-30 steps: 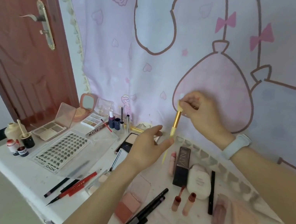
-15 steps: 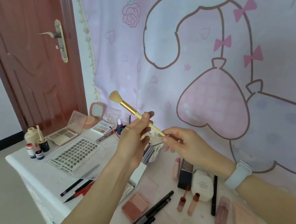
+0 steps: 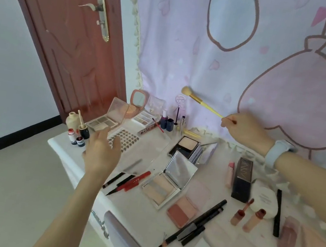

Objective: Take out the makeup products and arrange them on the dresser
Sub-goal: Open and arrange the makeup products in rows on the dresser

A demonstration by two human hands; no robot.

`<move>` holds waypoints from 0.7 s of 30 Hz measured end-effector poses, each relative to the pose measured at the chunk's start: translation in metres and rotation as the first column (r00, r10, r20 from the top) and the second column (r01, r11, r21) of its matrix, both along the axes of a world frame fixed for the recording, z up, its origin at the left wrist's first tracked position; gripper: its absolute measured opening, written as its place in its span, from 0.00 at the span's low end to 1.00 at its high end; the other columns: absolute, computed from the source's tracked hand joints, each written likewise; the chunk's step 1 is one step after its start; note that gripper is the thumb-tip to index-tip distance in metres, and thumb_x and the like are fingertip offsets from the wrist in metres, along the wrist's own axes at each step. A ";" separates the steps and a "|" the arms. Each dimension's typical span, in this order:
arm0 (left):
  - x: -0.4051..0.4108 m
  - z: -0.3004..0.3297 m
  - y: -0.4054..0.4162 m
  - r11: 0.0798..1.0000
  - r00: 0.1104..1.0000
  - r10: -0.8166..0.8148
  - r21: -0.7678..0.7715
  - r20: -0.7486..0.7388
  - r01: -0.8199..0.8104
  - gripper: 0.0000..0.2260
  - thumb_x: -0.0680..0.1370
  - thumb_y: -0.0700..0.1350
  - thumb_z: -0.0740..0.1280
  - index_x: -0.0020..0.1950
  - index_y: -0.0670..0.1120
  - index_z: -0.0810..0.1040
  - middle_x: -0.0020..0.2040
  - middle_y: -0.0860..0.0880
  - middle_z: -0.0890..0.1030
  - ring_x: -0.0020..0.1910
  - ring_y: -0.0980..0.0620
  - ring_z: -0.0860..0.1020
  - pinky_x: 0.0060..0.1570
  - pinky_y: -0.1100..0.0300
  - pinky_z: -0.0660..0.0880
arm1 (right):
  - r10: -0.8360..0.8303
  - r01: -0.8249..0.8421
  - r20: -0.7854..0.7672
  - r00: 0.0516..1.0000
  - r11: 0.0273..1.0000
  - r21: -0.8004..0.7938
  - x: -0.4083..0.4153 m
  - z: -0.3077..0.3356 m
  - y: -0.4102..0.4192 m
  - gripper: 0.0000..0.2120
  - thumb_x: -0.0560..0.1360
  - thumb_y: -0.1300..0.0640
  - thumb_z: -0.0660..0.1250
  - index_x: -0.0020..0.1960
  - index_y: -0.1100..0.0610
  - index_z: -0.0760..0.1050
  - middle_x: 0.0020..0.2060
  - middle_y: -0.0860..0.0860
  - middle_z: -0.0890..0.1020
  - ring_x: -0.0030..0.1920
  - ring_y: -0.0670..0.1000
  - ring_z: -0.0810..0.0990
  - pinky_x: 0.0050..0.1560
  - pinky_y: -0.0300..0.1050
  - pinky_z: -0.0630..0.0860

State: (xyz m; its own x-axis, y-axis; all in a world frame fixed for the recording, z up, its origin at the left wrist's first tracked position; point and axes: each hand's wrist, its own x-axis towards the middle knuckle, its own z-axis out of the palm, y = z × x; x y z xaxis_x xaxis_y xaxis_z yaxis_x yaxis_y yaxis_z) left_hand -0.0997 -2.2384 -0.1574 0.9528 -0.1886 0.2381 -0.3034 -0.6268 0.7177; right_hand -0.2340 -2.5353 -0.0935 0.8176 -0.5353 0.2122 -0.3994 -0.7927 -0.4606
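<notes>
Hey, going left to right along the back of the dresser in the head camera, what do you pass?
Cream bottle → open eyeshadow palette → round pink mirror compact → two dark blue bottles → black powder compact → right hand holding the yellow brush → black tube.

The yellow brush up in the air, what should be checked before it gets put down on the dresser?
1. Yellow makeup brush held: ok, the right hand pinches the handle's tip.
2. Firm grip: cannot tell, only the very end is held.
3. Left hand free: ok, open and empty above the lash tray.
4. Bare spot beneath the brush: not ok, small bottles stand there.
5. Bristles clean: cannot tell.
</notes>
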 end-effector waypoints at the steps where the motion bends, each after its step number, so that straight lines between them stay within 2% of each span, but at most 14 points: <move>1: 0.007 -0.011 0.008 0.995 0.996 0.058 0.083 -0.070 -0.052 0.21 0.79 0.47 0.58 0.72 0.43 0.63 0.71 0.42 0.64 0.70 0.41 0.61 0.66 0.41 0.60 | -0.019 0.018 -0.007 1.000 0.999 -0.027 0.004 -0.005 -0.004 0.15 0.77 0.59 0.57 0.41 0.69 0.77 0.42 0.60 0.82 0.42 0.60 0.77 0.45 0.48 0.72; 3: 0.018 -0.031 0.017 0.978 0.981 0.132 0.179 -0.141 -0.106 0.23 0.80 0.47 0.56 0.74 0.44 0.57 0.74 0.44 0.58 0.73 0.43 0.53 0.67 0.40 0.55 | -0.052 0.051 -0.014 0.999 0.997 -0.054 0.006 -0.011 -0.007 0.14 0.76 0.62 0.57 0.37 0.71 0.74 0.41 0.66 0.80 0.44 0.63 0.77 0.46 0.52 0.74; 7: 0.032 -0.056 0.022 0.945 0.962 0.211 0.287 -0.173 -0.156 0.23 0.81 0.45 0.51 0.75 0.42 0.53 0.76 0.45 0.52 0.75 0.46 0.44 0.70 0.42 0.49 | -0.076 0.059 -0.129 0.989 0.989 -0.134 0.011 -0.015 -0.005 0.12 0.73 0.67 0.57 0.33 0.68 0.73 0.35 0.64 0.77 0.39 0.62 0.75 0.40 0.49 0.70; 9: 0.035 -0.062 0.023 0.945 0.959 0.227 0.275 -0.167 -0.176 0.21 0.81 0.45 0.49 0.73 0.40 0.56 0.75 0.44 0.54 0.75 0.45 0.45 0.70 0.42 0.50 | -0.068 0.040 -0.175 0.982 0.986 -0.161 0.019 -0.015 -0.003 0.14 0.73 0.68 0.57 0.29 0.65 0.67 0.31 0.62 0.72 0.36 0.58 0.70 0.37 0.48 0.65; 12: 0.036 -0.067 0.027 0.964 0.964 0.228 0.173 -0.135 -0.204 0.19 0.81 0.45 0.48 0.67 0.37 0.63 0.69 0.42 0.63 0.72 0.45 0.53 0.67 0.42 0.55 | -0.044 0.001 -0.237 0.971 0.984 -0.177 0.037 -0.018 0.002 0.19 0.74 0.69 0.57 0.27 0.58 0.56 0.25 0.54 0.62 0.34 0.54 0.64 0.31 0.45 0.57; 15: 0.036 -0.072 0.031 0.971 0.970 0.217 0.124 -0.110 -0.203 0.17 0.80 0.44 0.48 0.62 0.35 0.65 0.66 0.41 0.65 0.70 0.44 0.56 0.66 0.43 0.58 | -0.093 0.039 -0.272 0.958 0.980 -0.196 0.052 -0.023 0.006 0.20 0.76 0.66 0.58 0.27 0.58 0.57 0.25 0.53 0.63 0.33 0.55 0.66 0.28 0.44 0.56; 18: 0.033 -0.075 0.034 0.975 0.978 0.190 0.130 -0.080 -0.179 0.14 0.79 0.41 0.49 0.60 0.34 0.65 0.64 0.41 0.65 0.69 0.43 0.56 0.65 0.44 0.61 | -0.121 0.077 -0.269 0.956 0.983 -0.166 0.062 -0.028 0.009 0.17 0.77 0.63 0.58 0.30 0.61 0.63 0.29 0.55 0.69 0.39 0.58 0.72 0.37 0.43 0.65; 19: 0.033 -0.076 0.035 0.975 0.981 0.178 0.147 -0.072 -0.166 0.15 0.79 0.40 0.50 0.63 0.34 0.64 0.65 0.41 0.65 0.69 0.43 0.56 0.66 0.45 0.60 | -0.116 0.076 -0.278 0.954 0.986 -0.148 0.064 -0.029 0.009 0.14 0.77 0.62 0.58 0.33 0.63 0.68 0.33 0.57 0.74 0.43 0.59 0.74 0.41 0.43 0.67; 20: 0.033 -0.076 0.036 0.974 0.984 0.168 0.167 -0.067 -0.155 0.16 0.79 0.39 0.50 0.65 0.34 0.63 0.67 0.42 0.64 0.70 0.43 0.54 0.67 0.46 0.59 | -0.098 0.060 -0.297 0.950 0.989 -0.134 0.066 -0.029 0.010 0.10 0.77 0.62 0.58 0.41 0.66 0.74 0.41 0.60 0.78 0.48 0.61 0.76 0.45 0.44 0.70; 21: 0.033 -0.077 0.037 0.972 0.985 0.158 0.185 -0.065 -0.144 0.17 0.79 0.39 0.50 0.67 0.34 0.62 0.69 0.42 0.62 0.71 0.43 0.53 0.68 0.47 0.58 | -0.072 0.035 -0.323 0.944 0.992 -0.117 0.068 -0.030 0.009 0.10 0.77 0.63 0.58 0.50 0.68 0.75 0.50 0.61 0.78 0.53 0.62 0.75 0.51 0.46 0.72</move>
State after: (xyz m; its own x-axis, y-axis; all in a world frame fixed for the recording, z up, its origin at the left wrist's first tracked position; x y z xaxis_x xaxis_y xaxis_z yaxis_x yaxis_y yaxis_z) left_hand -0.0670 -2.2015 -0.2345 0.9879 -0.0738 0.1368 -0.1425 -0.7813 0.6076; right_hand -0.1665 -2.5259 -0.1236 0.8224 -0.5689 -0.0019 -0.5565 -0.8038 -0.2104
